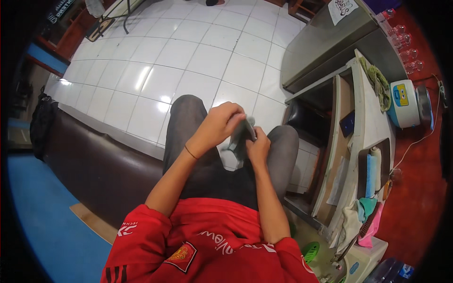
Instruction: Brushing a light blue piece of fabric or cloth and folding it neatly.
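Note:
Between my knees, over the tiled floor, hangs a small grey-green cloth; motion blurs it, so its exact kind does not show. My left hand pinches its upper edge, fingers curled with the thumb on top. Lower and to the right, my right hand is closed on the cloth's other side. Part of the cloth is hidden behind the fingers. Both forearms reach forward above my dark trousers.
A brown padded bench lies at my left. To the right stands a shelf counter with a green towel, a tray of rolled towels and hanging cloths. Beyond it are a grey metal cabinet and a white-blue container.

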The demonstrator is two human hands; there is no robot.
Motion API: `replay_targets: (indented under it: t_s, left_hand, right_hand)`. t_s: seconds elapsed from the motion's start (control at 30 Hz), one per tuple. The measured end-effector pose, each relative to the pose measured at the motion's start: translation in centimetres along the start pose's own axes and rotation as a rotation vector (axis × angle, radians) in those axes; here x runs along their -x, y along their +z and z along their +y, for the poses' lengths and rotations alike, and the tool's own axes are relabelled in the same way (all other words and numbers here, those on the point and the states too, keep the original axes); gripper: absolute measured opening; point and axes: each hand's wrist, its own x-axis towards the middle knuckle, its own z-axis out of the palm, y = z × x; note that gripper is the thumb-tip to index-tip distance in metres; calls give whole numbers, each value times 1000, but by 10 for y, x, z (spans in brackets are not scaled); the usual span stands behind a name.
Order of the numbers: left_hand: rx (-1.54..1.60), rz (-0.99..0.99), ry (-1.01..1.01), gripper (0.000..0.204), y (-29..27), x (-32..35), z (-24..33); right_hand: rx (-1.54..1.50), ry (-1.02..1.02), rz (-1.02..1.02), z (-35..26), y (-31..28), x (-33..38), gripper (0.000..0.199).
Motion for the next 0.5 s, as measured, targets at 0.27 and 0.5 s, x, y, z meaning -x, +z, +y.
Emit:
replay_targets:
  t_s: [0.27, 0.5]
  left_hand:
    - [-416, 260, 102, 3, -56, 4, -8]
    - [-430, 643, 230, 5, -59, 8, -21]
  right_hand:
    - [144, -55, 31, -12, -50, -26, 26]
    - [70, -570, 419, -16, -118, -43, 25]
